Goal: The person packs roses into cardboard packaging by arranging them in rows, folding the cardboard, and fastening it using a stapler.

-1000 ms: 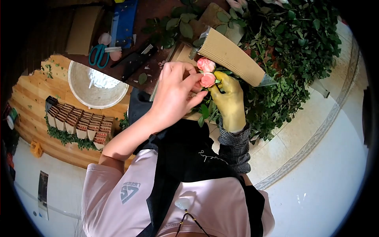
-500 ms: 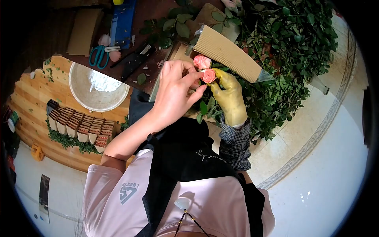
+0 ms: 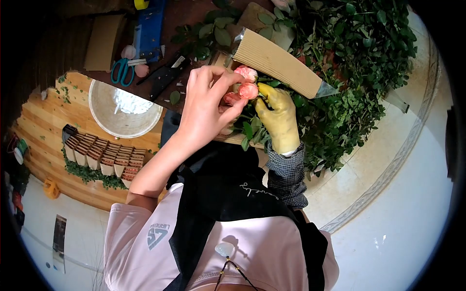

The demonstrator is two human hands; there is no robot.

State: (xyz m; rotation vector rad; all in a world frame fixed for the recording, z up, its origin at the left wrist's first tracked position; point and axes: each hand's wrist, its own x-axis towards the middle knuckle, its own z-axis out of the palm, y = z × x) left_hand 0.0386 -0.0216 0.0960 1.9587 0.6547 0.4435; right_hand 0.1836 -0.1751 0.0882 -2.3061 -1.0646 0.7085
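Observation:
Coral-pink roses (image 3: 248, 90) are between my two hands, with a paler pink rose (image 3: 246, 73) just above and another bloom (image 3: 231, 98) partly covered by my left fingers. My bare left hand (image 3: 208, 104) has its thumb and fingers curled around the blooms from the left. On the right, my right hand (image 3: 278, 114) wears a yellow glove and pinches just under the front rose, at its stem; the fingertips are partly hidden. Beyond the roses slants a corrugated cardboard strip (image 3: 276, 63) with clear plastic at its ends.
A large heap of leafy stems (image 3: 349, 87) lies on the right. To the left are teal-handled scissors (image 3: 123, 72), a black tool (image 3: 165, 77), and a bowl (image 3: 124, 131) with white pieces. Cardboard-wrapped rose bundles (image 3: 102, 155) stand on the wooden floor (image 3: 46, 126).
My left hand has shifted slightly left and its fingers have moved around the blooms. The front rose has moved a little left and up; another bloom now shows beneath my fingers.

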